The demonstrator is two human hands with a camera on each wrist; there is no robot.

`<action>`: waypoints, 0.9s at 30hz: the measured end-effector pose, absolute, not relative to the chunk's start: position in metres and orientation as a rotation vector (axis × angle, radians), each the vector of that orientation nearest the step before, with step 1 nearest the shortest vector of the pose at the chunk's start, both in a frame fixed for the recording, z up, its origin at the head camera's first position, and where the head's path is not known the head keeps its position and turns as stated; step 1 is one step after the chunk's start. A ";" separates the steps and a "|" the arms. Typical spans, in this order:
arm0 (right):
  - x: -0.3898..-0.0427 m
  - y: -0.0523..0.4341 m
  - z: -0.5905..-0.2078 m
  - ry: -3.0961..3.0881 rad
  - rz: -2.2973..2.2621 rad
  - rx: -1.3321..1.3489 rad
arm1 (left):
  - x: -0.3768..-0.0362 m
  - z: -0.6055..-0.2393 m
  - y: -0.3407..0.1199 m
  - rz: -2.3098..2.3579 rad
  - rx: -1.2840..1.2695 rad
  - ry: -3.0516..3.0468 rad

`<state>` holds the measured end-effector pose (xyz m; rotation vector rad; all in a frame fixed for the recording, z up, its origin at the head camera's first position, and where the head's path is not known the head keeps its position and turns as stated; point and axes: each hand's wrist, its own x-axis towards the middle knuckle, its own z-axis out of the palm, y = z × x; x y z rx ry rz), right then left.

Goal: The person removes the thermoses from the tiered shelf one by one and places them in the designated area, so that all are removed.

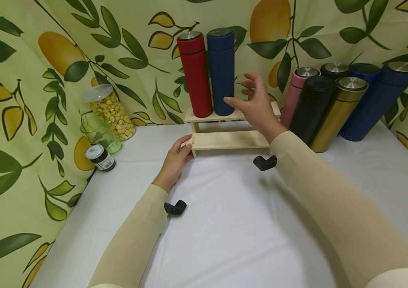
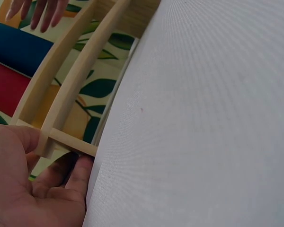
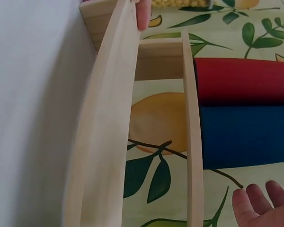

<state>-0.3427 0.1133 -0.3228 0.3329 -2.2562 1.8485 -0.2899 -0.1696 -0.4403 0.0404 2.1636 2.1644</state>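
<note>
A pale wooden two-step rack [image 1: 225,140] stands on the white tabletop [image 1: 247,224] against the leaf-print backdrop. On its upper step a red flask [image 1: 194,74] and a blue flask [image 1: 222,70] stand upright, touching side by side at the left end.

A leaf-and-fruit-patterned cloth backdrop [image 1: 27,120] surrounds a white-covered table [image 1: 232,232].
</note>
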 end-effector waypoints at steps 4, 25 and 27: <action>-0.347 0.108 -0.323 -2.267 1.851 0.330 | -0.290 -0.440 -0.169 2.161 0.035 2.171; -0.373 0.079 -0.319 -2.309 1.745 0.280 | -0.295 -0.444 -0.170 2.161 0.059 2.174; -0.374 0.079 -0.319 -2.330 1.723 0.267 | -0.295 -0.444 -0.171 2.162 0.059 2.176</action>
